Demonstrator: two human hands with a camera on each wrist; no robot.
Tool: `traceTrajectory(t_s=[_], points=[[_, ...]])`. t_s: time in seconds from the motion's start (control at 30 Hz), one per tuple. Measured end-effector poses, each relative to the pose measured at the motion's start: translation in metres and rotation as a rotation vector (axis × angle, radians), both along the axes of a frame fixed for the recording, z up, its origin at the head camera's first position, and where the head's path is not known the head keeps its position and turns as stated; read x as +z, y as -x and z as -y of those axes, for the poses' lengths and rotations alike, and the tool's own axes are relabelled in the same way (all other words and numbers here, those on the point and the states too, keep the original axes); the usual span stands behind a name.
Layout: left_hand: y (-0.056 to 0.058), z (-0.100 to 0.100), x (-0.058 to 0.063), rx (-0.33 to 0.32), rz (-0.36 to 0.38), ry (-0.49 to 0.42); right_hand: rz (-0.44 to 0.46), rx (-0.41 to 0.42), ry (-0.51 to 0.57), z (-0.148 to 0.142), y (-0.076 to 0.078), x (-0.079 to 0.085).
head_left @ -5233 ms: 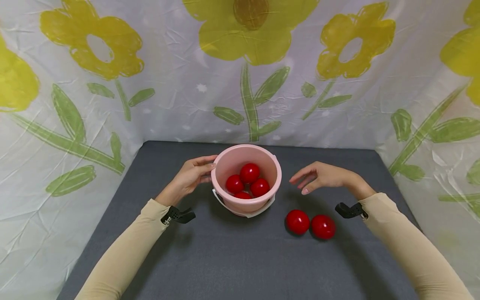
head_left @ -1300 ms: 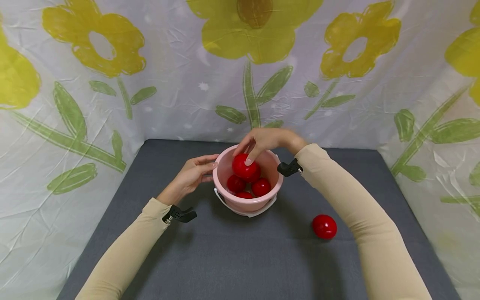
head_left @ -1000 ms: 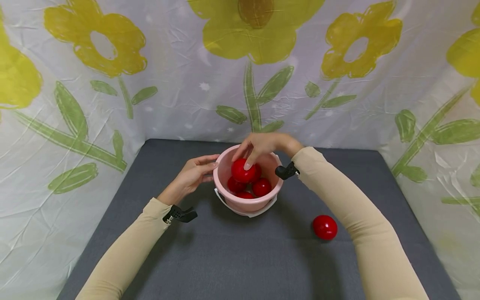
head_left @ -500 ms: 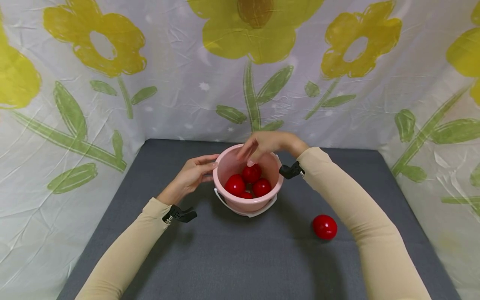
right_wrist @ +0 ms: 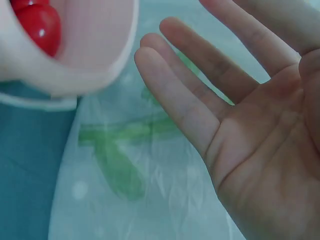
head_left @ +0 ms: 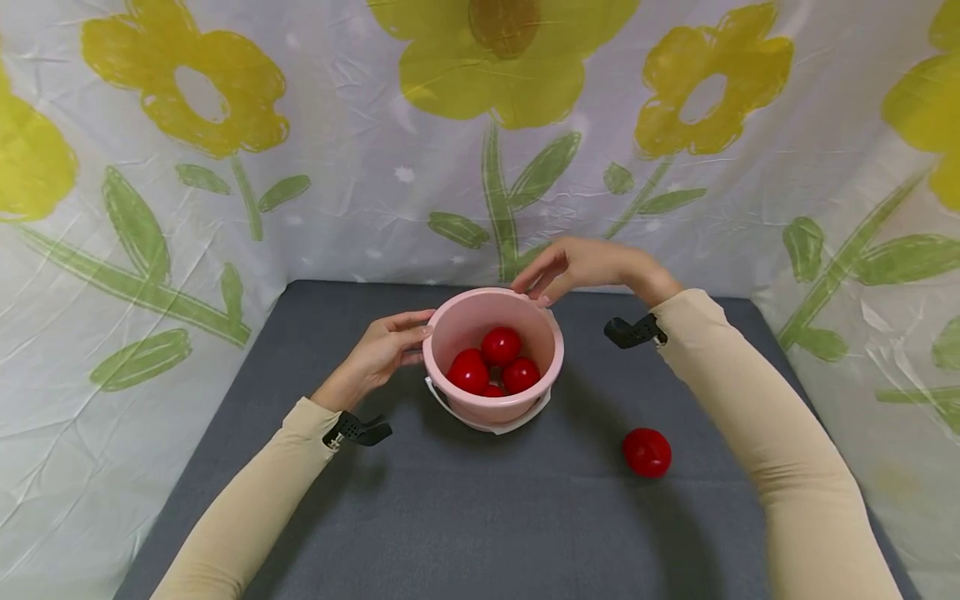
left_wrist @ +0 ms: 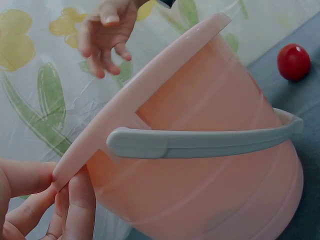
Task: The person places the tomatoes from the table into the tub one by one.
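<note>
A pink bucket (head_left: 491, 408) stands upright near the middle of the table, with several glossy red balls (head_left: 468, 372) inside. My left hand (head_left: 378, 350) pinches the left side of its rim; the left wrist view shows the thumb and fingers (left_wrist: 81, 205) on either side of the rim. Above the back right of the bucket hovers my right hand (head_left: 588, 267), holding nothing. In the right wrist view its fingers (right_wrist: 175, 95) are spread and relaxed, apart from the rim. One more red ball (head_left: 647, 452) lies on the table at the right.
The bucket's white handle (left_wrist: 215, 144) hangs down along its front. Dark grey cloth covers the table (head_left: 480, 525). A flowered curtain (head_left: 352, 208) rises behind the table and along both sides.
My right hand took one of the two table balls, lowered it into the bucket and let it go. Since then it has risen and drawn back to the right. The left hand stays at the rim.
</note>
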State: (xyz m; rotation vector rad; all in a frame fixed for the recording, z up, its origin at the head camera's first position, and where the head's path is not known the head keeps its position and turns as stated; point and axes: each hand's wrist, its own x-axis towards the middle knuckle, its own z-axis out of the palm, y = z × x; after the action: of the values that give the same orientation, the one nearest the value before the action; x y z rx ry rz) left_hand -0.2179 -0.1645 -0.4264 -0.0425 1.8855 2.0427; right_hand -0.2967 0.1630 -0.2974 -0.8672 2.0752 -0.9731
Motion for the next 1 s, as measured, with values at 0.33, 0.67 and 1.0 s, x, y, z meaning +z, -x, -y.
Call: traceTrajectory(t_s=[0.33, 0.67, 1.0], points=[[-0.002, 0.0, 0.003, -0.002, -0.007, 0.009, -0.067, -0.107, -0.057, -0.075, -0.024, -0.012], [-0.001, 0.0, 0.003, 0.009, -0.012, -0.004, -0.041, -0.099, 0.002, -0.134, -0.057, -0.058], [0.0, -0.002, 0.002, 0.012, -0.008, -0.001, 0.007, -0.137, 0.015, -0.162, -0.091, -0.112]])
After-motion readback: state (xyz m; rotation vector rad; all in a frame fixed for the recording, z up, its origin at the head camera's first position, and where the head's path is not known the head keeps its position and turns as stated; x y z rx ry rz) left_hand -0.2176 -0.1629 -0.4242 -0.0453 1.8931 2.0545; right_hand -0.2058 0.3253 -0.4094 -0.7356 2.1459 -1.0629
